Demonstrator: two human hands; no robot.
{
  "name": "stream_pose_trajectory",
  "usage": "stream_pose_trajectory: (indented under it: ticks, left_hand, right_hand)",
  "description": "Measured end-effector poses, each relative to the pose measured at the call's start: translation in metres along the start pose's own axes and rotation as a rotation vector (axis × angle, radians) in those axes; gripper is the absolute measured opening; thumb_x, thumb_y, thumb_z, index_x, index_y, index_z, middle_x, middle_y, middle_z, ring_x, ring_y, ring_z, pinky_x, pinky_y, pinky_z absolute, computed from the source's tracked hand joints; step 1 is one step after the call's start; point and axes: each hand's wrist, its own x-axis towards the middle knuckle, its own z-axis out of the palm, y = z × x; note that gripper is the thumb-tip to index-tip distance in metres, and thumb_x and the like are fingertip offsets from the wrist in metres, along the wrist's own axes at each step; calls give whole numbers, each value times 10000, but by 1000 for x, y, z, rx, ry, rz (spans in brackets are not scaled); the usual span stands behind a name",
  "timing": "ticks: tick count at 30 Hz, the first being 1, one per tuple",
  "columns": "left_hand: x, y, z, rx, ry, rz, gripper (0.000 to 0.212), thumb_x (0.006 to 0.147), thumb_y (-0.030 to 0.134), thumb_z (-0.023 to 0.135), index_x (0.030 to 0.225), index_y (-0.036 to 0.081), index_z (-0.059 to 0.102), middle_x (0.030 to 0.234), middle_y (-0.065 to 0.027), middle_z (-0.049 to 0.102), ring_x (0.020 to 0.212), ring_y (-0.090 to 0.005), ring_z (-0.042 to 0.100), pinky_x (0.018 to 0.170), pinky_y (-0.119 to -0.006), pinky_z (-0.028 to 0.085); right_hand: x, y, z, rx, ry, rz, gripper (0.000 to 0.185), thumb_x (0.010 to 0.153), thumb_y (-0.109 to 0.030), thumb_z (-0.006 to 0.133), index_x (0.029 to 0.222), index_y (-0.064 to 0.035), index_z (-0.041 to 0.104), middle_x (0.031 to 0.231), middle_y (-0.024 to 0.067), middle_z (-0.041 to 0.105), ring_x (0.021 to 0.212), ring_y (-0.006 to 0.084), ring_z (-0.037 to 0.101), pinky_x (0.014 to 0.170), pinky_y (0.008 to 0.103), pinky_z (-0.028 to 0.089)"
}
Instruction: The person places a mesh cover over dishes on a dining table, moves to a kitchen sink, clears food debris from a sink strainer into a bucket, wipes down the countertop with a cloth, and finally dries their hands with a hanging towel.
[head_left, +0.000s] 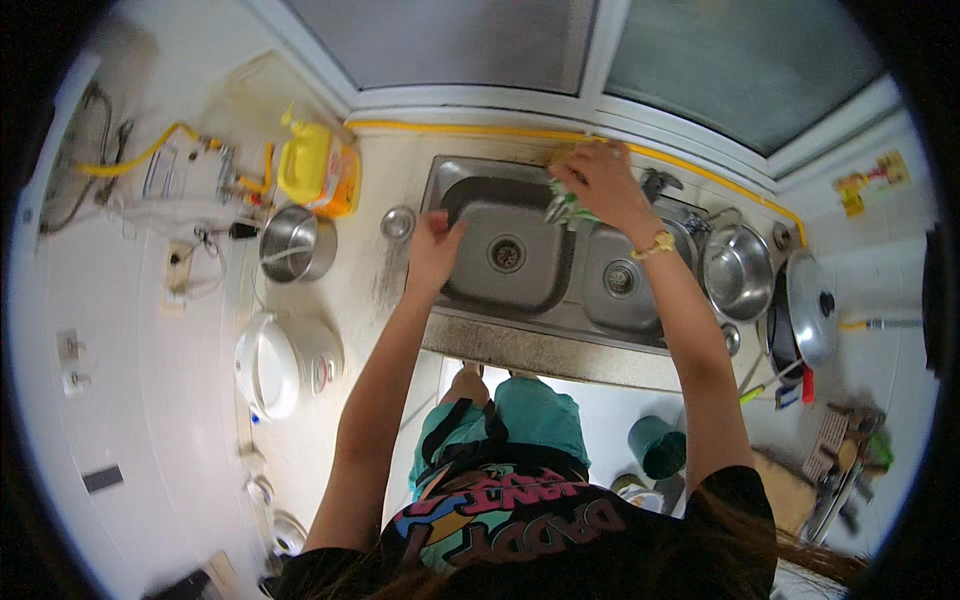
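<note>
A double-bowl stainless steel sink (500, 292) is set in the counter before me. My right hand (600, 184) is above the back of the sink, near the divider between the bowls. It grips a crumpled green-and-white item (566, 206), perhaps a cloth or a packet; my fingers cover part of it. Over the left rim of the large bowl is my left hand (433, 251), thumb apart from the fingers and nothing visible in it. The dark faucet (658, 182) stands behind the smaller bowl, just right of my right hand.
Left of the sink are a small metal cup (397, 223), a yellow jug (307, 165), a steel pot (319, 247) and a white rice cooker (319, 360). To the right stand a steel basin (739, 274) and a lidded pan (810, 307). A yellow hose (465, 128) runs along the window.
</note>
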Motion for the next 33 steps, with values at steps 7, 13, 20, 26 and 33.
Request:
stream_pose_trajectory:
  ticks: [7, 13, 20, 26, 33]
  left_hand:
    - [-150, -61, -70, -129, 295, -448, 253, 851, 243, 636, 872, -8, 616, 754, -65, 641, 679, -118, 588, 613, -256, 478]
    - [-192, -2, -83, -481, 232, -231, 88, 875, 99, 586, 893, 17, 608, 681, -38, 629, 575, -73, 579, 491, -227, 469]
    - [-269, -6, -83, 104, 525, 75, 281, 811, 164, 652, 1055, 29, 618, 1024, -213, 632, 976, -308, 595, 834, -387, 464]
    - [-461, -96, -94, -102, 923, -627, 240, 798, 245, 672, 910, 33, 680, 1087, -150, 623, 988, -281, 607, 859, -363, 484]
    - [-691, -116, -29, -220, 1367, -977, 186, 815, 161, 632, 949, 35, 654, 825, -95, 681, 801, -169, 655, 690, -283, 505]
  right_hand:
    - [-6, -52, 7, 400, 1164, -280, 277, 889, -118, 569, 1147, -18, 544, 1133, 123, 555, 1036, 268, 532, 895, 397, 433]
    - [1, -145, 22, 1110, 634, -417, 247, 886, -61, 565, 1119, 19, 537, 1089, 143, 555, 1011, 254, 552, 810, 336, 514]
    - [19, -177, 156, 419, -18, -699, 281, 832, -68, 631, 1080, 42, 560, 1128, 143, 563, 1078, 250, 546, 803, 309, 521]
    - [-77, -286, 184, 1191, -848, 17, 325, 825, -40, 642, 1141, -30, 566, 1056, 80, 624, 966, 223, 611, 880, 333, 480]
    - [-201, -401, 185, 1267, -1023, -407, 308, 832, -83, 647, 1108, 13, 551, 1022, 131, 619, 942, 206, 607, 843, 282, 466]
